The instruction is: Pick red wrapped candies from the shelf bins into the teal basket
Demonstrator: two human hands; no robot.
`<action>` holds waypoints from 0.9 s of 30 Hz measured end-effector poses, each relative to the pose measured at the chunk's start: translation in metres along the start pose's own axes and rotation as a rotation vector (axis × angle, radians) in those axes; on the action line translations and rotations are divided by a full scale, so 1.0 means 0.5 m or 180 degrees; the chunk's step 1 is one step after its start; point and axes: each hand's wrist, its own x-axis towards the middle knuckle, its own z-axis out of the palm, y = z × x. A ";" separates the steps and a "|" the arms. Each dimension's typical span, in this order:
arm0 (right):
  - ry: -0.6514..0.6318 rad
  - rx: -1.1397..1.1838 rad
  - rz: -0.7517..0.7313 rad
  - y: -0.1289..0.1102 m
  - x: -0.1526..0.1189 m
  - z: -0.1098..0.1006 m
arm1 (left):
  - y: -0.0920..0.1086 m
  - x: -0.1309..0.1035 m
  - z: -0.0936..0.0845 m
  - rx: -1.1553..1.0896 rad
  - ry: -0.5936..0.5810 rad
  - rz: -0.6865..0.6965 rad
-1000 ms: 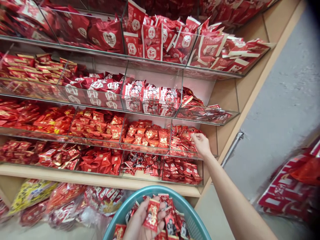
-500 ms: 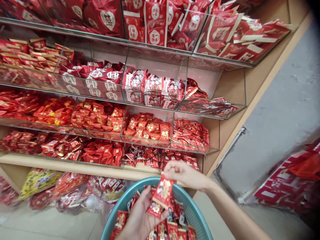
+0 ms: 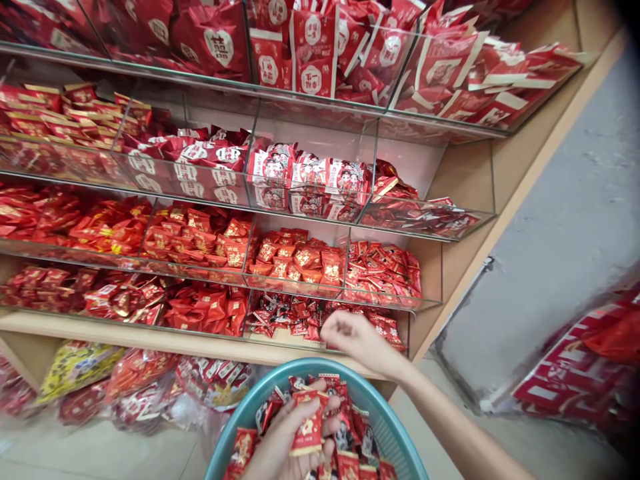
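Note:
My left hand [image 3: 295,433] is over a teal plastic basket [image 3: 395,417], its thumb pressing on a red candy packet [image 3: 307,423] with gold print. Several similar red and black-printed packets lie in the basket beneath it. My right hand [image 3: 353,337] is at the front of the lowest shelf, beside a compartment of small red packets [image 3: 387,327]. Its fingers are bent and partly smeared, so whether they hold anything does not show.
Above the basket rises a wooden shelf unit [image 3: 465,280] with clear dividers and rows of red packets. Bulging plastic bags [image 3: 140,377] lie beneath it on the floor. At right, a large red-and-white bag [image 3: 570,373] rests against the grey wall [image 3: 550,247].
My right hand has let go of the red candy packet over the basket and moved up toward the lowest shelf. That packet is now under my left thumb.

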 end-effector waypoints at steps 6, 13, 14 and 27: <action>0.2084 -0.1278 0.0430 0.039 0.111 -0.175 | -0.010 0.009 -0.006 0.0068 0.0088 0.0004; 0.2098 -0.1559 0.0942 0.113 0.190 -0.225 | -0.025 0.023 -0.033 0.0043 -0.0158 0.0049; 0.2076 -0.1539 0.0954 0.117 0.194 -0.223 | -0.025 0.023 -0.036 0.0018 -0.0196 0.0036; 0.1746 -0.0282 0.0923 0.109 0.176 -0.212 | -0.032 0.030 -0.044 0.0028 -0.0152 -0.0034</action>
